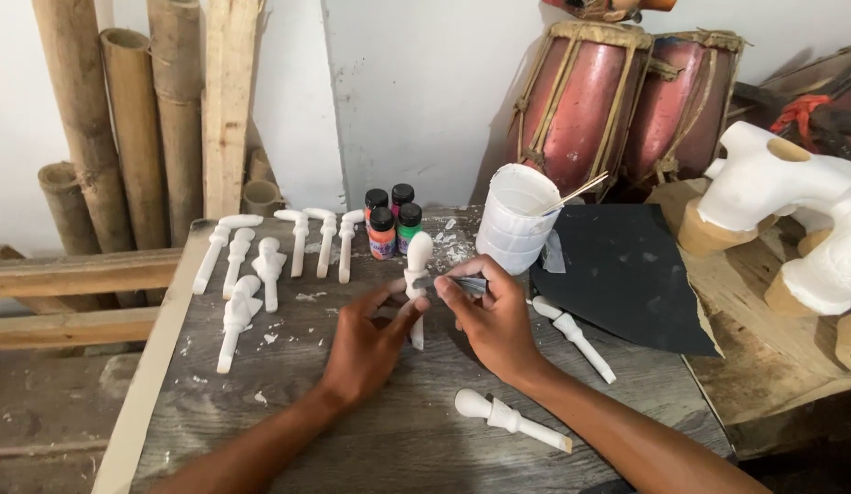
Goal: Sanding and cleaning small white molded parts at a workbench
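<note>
My left hand [366,343] grips a white carved peg [417,256], held upright over the grey wooden table [398,430]. My right hand [490,316] presses a small grey piece of sandpaper [464,285] against the peg's shaft. Several similar white pegs [261,265] lie in a row at the table's back left. Two more white pegs lie to the right, one [576,334] beside my right hand and one [508,419] near my right forearm.
Small paint bottles [392,222] stand at the back centre, with a white plastic cup [517,217] holding a stick beside them. A black sheet [627,274] lies to the right. White carved figure [791,210], two drums [627,101] and bamboo poles [142,119] surround the table.
</note>
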